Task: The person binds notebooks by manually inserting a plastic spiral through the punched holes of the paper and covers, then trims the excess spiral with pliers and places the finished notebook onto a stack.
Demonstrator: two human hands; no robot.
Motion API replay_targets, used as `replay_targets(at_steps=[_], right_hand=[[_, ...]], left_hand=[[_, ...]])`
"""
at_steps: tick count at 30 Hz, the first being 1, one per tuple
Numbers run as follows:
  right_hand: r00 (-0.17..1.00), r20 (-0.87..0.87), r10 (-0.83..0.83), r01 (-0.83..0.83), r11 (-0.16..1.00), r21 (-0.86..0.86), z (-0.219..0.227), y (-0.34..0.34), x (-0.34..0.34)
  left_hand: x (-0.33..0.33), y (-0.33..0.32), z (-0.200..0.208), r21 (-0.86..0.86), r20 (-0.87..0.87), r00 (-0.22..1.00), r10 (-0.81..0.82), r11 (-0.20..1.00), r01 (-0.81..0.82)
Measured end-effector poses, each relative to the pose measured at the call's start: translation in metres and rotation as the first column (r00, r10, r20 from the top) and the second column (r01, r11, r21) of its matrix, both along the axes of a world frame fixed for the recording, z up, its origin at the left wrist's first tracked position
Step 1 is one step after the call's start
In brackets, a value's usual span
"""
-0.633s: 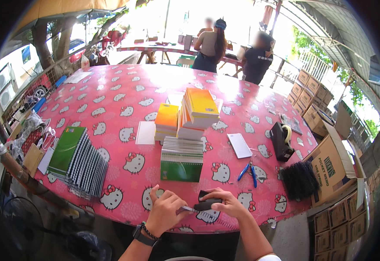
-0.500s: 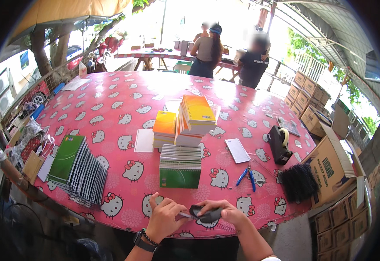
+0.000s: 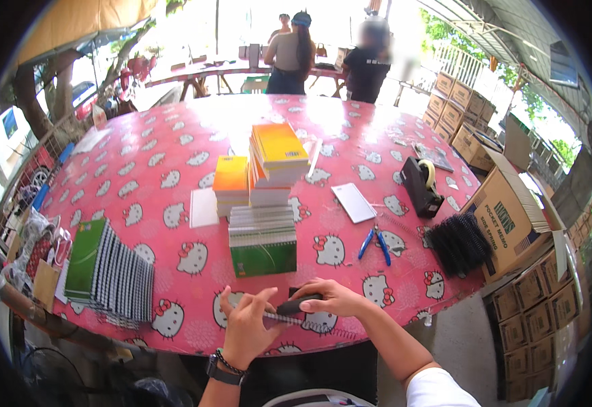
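Near the front edge of the table, my left hand [image 3: 247, 329] pinches a small notebook [image 3: 279, 317], seen nearly edge-on, with its fingers partly spread. Along the notebook's edge runs a wire coil [image 3: 333, 330], its loose end trailing to the right. My right hand [image 3: 333, 297] is closed around a dark, rounded hand tool [image 3: 299, 305], which is against the notebook's edge; its exact kind is unclear. Just beyond my hands stands a stack of green spiral notebooks [image 3: 263, 258].
Another green notebook stack [image 3: 109, 271] is at the left. Orange notebooks [image 3: 231, 173] and yellow ones [image 3: 279, 144] stand behind. Blue-handled pliers [image 3: 375, 245], a white pad [image 3: 353, 203], a tape dispenser [image 3: 421, 186], black coils [image 3: 459, 245] and a cardboard box [image 3: 509, 220] lie right. People stand beyond the table.
My right hand and the tool have shifted up and left, over the notebook's edge. The coil now shows along that edge and out to the right. The whole view has shifted a little.
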State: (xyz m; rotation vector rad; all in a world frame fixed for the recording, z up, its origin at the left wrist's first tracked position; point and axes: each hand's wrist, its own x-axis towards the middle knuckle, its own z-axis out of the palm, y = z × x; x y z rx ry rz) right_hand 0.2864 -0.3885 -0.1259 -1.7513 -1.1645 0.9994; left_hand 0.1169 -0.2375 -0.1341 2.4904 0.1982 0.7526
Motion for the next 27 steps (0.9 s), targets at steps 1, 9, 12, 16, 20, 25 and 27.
replay_targets(at_steps=[1, 9, 12, 16, 20, 25, 27], right_hand=[[0.991, -0.13, 0.043, -0.026, 0.991, 0.134, -0.001, -0.001, 0.0], [0.992, -0.112, 0.049, -0.029, 0.985, 0.172, 0.004, 0.01, 0.001], [0.926, -0.324, 0.194, -0.044, 0.907, 0.419, -0.006, 0.01, -0.01], [0.972, -0.231, 0.044, -0.012, 0.99, 0.139, -0.004, 0.008, -0.006], [0.962, -0.164, 0.218, -0.152, 0.927, 0.342, -0.004, 0.014, -0.002], [0.962, -0.219, 0.165, -0.09, 0.945, 0.316, -0.006, 0.013, -0.008], [0.993, -0.075, 0.09, -0.075, 0.981, 0.18, -0.003, 0.018, -0.017]], left_hand=[[-0.002, -0.003, -0.001, -0.007, 0.008, 1.0, 0.01, 1.0, -0.01], [-0.007, 0.01, -0.012, -0.126, 0.336, 0.919, 0.207, 0.977, -0.174], [-0.013, 0.019, -0.052, -0.571, 0.221, 0.97, 0.102, 0.82, 0.044], [-0.017, 0.018, -0.056, -0.701, 0.123, 0.99, -0.062, 0.701, 0.131], [-0.014, 0.017, -0.051, -0.727, 0.116, 0.988, -0.101, 0.669, 0.154], [-0.01, 0.014, -0.062, -0.735, 0.265, 0.961, -0.082, 0.628, 0.256], [-0.014, 0.012, -0.068, -0.79, 0.234, 0.969, -0.075, 0.566, 0.235]])
